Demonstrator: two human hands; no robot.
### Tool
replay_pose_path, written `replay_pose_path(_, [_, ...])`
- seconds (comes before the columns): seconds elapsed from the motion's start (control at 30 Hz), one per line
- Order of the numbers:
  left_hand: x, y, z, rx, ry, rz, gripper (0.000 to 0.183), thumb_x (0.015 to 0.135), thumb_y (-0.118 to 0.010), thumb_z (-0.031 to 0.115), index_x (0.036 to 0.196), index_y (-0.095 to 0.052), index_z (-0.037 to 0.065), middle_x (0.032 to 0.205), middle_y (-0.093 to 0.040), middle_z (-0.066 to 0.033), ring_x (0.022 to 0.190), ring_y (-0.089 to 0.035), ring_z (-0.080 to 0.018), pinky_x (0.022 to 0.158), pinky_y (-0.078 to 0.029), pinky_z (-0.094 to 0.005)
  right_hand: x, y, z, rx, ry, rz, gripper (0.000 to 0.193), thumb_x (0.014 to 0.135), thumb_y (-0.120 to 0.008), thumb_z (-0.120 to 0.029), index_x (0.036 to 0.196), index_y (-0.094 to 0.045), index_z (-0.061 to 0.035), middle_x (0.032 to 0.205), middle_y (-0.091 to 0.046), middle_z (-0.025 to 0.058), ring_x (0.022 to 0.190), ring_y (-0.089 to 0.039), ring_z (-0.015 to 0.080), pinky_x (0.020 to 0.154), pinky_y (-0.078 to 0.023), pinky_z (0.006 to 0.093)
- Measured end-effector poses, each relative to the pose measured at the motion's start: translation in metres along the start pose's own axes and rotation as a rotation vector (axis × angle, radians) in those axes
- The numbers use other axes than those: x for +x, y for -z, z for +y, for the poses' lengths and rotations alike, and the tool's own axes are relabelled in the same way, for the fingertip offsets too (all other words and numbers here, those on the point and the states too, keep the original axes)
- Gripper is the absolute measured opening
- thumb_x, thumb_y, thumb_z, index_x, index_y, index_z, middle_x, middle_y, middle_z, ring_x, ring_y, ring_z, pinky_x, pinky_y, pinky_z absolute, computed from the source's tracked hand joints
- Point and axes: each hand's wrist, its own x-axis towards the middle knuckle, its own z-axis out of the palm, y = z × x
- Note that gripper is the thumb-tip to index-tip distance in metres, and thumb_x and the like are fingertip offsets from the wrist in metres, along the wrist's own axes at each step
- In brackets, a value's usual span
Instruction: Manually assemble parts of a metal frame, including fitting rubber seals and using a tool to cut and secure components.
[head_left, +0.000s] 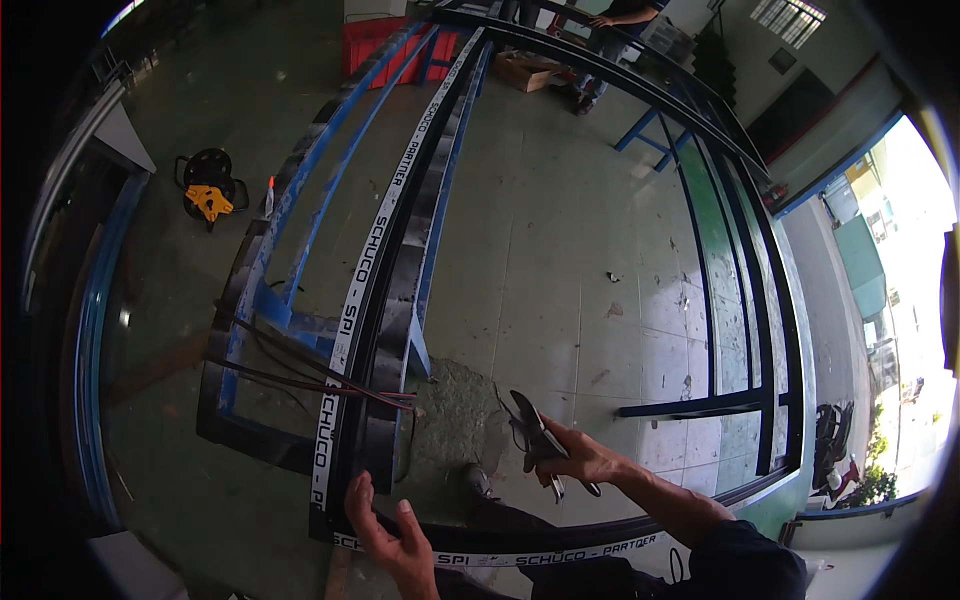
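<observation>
**Propped up within reach**

A large black frame [367, 258] spans the picture; the blue padded stand [268, 305] at centre left probably keeps it off the floor [545, 280], unscratched. Lower centre, the right hand [578, 456] wraps a pliers-like tool [531, 420], apparently leaving its head free; the left hand [395, 540], lower left of centre, spreads empty by the frame's corner, contact unclear.
</observation>
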Motion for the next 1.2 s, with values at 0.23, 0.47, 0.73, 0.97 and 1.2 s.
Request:
replay_pose_path(0.23, [-0.068,0.093,-0.005,-0.157,0.244,0.411,0.06,0.091,-0.075,0.027,0.139,-0.057,-0.004,0.146,-0.053,-0.027,0.132,-0.053,-0.0363,0.109,-0.043,-0.0521,-0.045,-0.104,-0.07,0.044,0.386,-0.664,0.072,0.1,-0.05,-0.003,0.164,-0.017,-0.0022,0.143,-0.054,0.03,0.13,-0.059,0.0354,0.112,-0.043,0.0449])
replay_pose_path(0.47, [-0.147,0.223,-0.17,-0.162,0.54,0.33,0.031,0.106,-0.051,0.015,0.129,-0.06,-0.005,0.114,-0.067,-0.0133,0.101,-0.066,-0.0212,0.092,-0.055,-0.0364,0.025,-0.296,0.055,-0.191,-0.206,-0.878,0.062,0.105,-0.058,-0.022,0.159,-0.034,-0.0034,0.116,-0.07,0.0139,0.094,-0.069,0.0197,0.085,-0.056,0.0339])
replay_pose_path(0.73, [-0.467,0.216,-0.362,0.228,0.839,-0.257,0.056,0.082,-0.081,0.032,0.124,-0.064,0.0,0.131,-0.06,-0.0274,0.119,-0.056,-0.0474,0.102,-0.047,-0.0548,0.224,-0.363,0.413,-0.015,-0.612,-0.176,0.034,0.096,-0.068,-0.012,0.125,-0.063,0.0041,0.093,-0.075,0.0135,0.074,-0.076,0.0188,0.058,-0.063,0.0311])
replay_pose_path(0.97, [-0.458,0.189,-0.365,0.424,0.984,-0.263,0.056,0.078,-0.08,0.032,0.124,-0.065,0.003,0.137,-0.055,-0.0272,0.122,-0.051,-0.0505,0.1,-0.047,-0.0574,0.438,-0.33,0.505,-0.013,-0.488,0.128,0.033,0.099,-0.063,-0.021,0.113,-0.065,0.0089,0.093,-0.075,0.0146,0.063,-0.074,0.0212,0.046,-0.054,0.0301])
replay_pose_path(1.2, [-0.415,0.19,-0.357,0.577,0.971,-0.213,0.053,0.086,-0.077,0.026,0.131,-0.065,0.002,0.143,-0.053,-0.0289,0.129,-0.05,-0.0486,0.109,-0.043,-0.058,0.614,-0.387,0.517,0.157,-0.342,0.141,0.037,0.105,-0.053,-0.024,0.124,-0.053,0.008,0.111,-0.073,0.0165,0.073,-0.073,0.0223,0.054,-0.055,0.0311])
